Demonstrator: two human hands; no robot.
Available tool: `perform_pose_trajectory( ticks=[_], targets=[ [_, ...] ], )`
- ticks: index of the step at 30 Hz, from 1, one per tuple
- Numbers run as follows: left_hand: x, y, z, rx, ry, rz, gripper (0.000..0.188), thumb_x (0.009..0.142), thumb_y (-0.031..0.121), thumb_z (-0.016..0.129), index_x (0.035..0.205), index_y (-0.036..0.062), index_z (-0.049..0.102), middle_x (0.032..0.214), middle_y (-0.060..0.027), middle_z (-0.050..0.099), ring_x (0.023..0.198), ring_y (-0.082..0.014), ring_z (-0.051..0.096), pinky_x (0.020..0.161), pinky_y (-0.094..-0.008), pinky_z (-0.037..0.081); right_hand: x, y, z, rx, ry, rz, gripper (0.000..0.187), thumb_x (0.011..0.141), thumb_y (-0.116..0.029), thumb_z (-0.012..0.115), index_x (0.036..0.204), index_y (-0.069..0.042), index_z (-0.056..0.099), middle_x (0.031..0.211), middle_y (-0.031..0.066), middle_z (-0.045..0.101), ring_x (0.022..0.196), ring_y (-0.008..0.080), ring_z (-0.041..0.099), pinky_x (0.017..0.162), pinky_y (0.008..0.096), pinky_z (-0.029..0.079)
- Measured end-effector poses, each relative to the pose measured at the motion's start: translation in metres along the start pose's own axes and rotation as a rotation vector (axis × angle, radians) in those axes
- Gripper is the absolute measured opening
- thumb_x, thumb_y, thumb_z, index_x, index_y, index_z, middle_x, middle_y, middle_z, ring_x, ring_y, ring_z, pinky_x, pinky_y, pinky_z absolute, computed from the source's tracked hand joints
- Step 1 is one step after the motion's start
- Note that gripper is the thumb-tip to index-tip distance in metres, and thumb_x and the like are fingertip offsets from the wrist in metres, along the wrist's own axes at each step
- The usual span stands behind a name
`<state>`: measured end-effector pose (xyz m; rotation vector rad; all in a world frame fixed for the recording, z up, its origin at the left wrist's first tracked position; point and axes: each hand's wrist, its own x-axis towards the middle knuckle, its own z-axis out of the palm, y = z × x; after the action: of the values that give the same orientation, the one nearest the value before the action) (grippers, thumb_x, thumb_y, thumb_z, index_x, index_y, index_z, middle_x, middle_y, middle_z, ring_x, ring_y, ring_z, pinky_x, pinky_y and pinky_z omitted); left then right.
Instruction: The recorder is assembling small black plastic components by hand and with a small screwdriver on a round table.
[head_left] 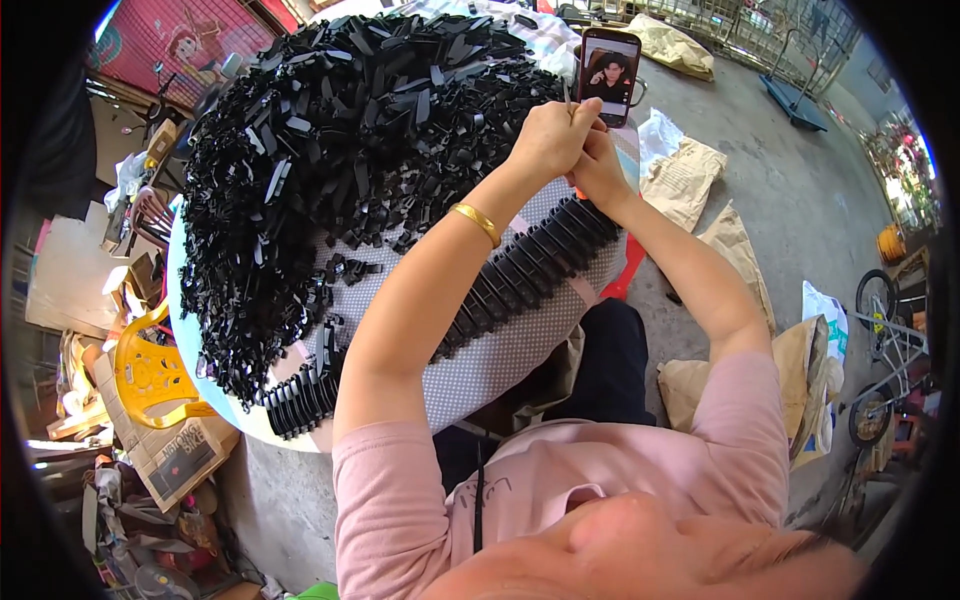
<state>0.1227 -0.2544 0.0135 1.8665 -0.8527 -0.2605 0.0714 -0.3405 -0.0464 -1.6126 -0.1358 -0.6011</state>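
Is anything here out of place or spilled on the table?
A few black plastic pieces lie loose on the dotted cloth, apart from the big black pile. Otherwise nothing stands out: a neat row of pieces runs along the table edge, and both hands work together above it.

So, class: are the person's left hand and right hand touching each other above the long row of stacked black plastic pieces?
Touching. The head view shows the left hand pressed against the right hand, with no gap between them, above the row of black plastic pieces.
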Motion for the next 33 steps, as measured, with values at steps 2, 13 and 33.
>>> perform_pose_trajectory(
  ticks=[2,13,33],
  targets=[
    [-0.004,0.006,-0.001,0.0,-0.012,-0.047,0.045,0.089,0.039,0.045,0.081,0.0011,0.068,0.066,-0.0134,0.064,0.063,-0.0174,0.062,0.062,-0.0297,0.05,-0.006,-0.001,0.002,0.067,-0.004,0.048,0.024,0.086,-0.02,0.053,0.071,-0.002,0.056,0.058,-0.0028,0.049,0.048,0.0055,0.047,0.041,0.0206,0.034],
    [-0.01,-0.008,0.004,0.01,0.086,-0.016,0.044,0.087,0.038,0.044,0.078,0.002,0.068,0.067,-0.0195,0.062,0.067,-0.0326,0.063,0.064,-0.0361,0.05,-0.008,0.007,0.004,0.061,-0.015,0.113,0.019,0.079,-0.015,0.057,0.069,0.001,0.058,0.093,0.0047,0.056,0.083,0.0127,0.051,0.061,0.026,0.043],
    [-0.025,0.027,-0.006,0.04,0.176,0.243,0.041,0.087,0.039,0.05,0.083,0.0025,0.068,0.063,-0.0082,0.063,0.057,-0.0141,0.058,0.055,-0.0272,0.047,-0.002,-0.042,0.003,-0.021,-0.039,-0.244,0.022,0.082,-0.018,0.054,0.072,0.001,0.056,0.059,-0.0003,0.051,0.055,0.0084,0.051,0.049,0.0217,0.04]
  ],
)
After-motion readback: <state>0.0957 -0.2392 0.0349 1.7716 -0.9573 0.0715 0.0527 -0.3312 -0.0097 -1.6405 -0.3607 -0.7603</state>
